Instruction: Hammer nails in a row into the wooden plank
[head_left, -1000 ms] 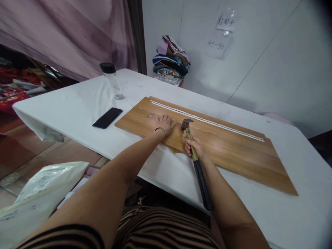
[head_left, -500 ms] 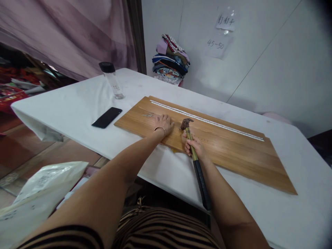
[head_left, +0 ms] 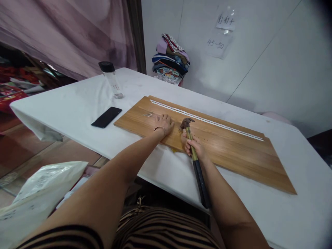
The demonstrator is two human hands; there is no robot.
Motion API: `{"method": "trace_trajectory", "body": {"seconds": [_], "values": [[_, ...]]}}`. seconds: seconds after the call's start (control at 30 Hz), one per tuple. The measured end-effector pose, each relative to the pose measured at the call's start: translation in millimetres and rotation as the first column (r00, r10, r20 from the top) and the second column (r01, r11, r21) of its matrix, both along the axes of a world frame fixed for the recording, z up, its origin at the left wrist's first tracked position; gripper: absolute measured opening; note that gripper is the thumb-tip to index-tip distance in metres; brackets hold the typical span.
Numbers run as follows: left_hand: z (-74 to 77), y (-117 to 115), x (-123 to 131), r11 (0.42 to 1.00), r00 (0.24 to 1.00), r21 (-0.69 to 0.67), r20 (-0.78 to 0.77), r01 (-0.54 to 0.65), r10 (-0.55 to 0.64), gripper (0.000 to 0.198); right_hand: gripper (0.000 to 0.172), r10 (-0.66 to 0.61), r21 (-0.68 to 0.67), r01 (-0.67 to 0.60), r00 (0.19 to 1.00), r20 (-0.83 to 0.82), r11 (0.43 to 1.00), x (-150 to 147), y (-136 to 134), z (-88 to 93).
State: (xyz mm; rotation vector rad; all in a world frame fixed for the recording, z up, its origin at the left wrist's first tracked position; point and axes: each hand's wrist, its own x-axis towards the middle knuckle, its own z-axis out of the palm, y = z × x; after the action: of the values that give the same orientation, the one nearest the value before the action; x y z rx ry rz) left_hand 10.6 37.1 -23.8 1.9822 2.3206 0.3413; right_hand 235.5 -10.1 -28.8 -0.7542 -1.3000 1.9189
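A long brown wooden board (head_left: 241, 152) lies across the white-covered table. My left hand (head_left: 164, 123) rests flat on it, fingers stretched out, with a thin bracelet at the wrist. Several loose nails (head_left: 148, 114) lie on the board to the left of that hand. My right hand (head_left: 194, 145) is wrapped round the yellow shaft of a claw hammer (head_left: 192, 152), whose black grip points back towards me. The rusty head is low over the board, just right of my left hand; whether it touches the wood I cannot tell. A row of small dark marks (head_left: 204, 139) shows right of the hammer.
Two white measuring strips (head_left: 207, 120) run along the board's far edge. Left of the board are a black phone (head_left: 106, 117) and a clear bottle (head_left: 113, 81) with a dark lid. Folded cloths (head_left: 171, 60) are stacked by the wall. A pale plastic bag (head_left: 38, 193) is at lower left.
Hardly anything differs. The hammer's head has shifted very slightly, while both hands keep their places and the view has moved a touch.
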Motion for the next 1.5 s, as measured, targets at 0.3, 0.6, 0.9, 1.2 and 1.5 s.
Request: {"method": "trace_trajectory", "body": {"seconds": [0.3, 0.6, 0.9, 1.2, 1.5], "values": [[-2.0, 1.1, 0.0, 1.0, 1.0, 0.007, 0.011, -0.005, 0.005, 0.047, 0.046, -0.005, -0.019, 0.004, 1.0, -0.01, 1.0, -0.3, -0.2, -0.2], [-3.6, 2.5, -0.6, 1.0, 1.0, -0.001, 0.029, -0.004, 0.004, 0.049, 0.046, -0.002, -0.012, 0.002, 1.0, 0.012, 1.0, -0.1, 0.2, -0.1], [2.0, 0.4, 1.5, 1.0, 1.0, -0.023, 0.024, 0.002, -0.002, 0.05, 0.048, 0.002, -0.03, -0.001, 1.0, 0.019, 1.0, -1.1, 0.4, 1.1], [3.6, -2.5, 2.3, 1.0, 1.0, -0.013, 0.031, 0.0, 0.0, 0.048, 0.049, -0.013, -0.012, 0.013, 1.0, 0.021, 1.0, -1.7, 0.3, -1.9], [3.2, -2.6, 1.8, 1.0, 1.0, -0.018, 0.017, -0.005, 0.005, 0.051, 0.05, -0.031, -0.02, 0.031, 0.999, 0.016, 0.999, -1.2, -1.7, -1.2]]}}
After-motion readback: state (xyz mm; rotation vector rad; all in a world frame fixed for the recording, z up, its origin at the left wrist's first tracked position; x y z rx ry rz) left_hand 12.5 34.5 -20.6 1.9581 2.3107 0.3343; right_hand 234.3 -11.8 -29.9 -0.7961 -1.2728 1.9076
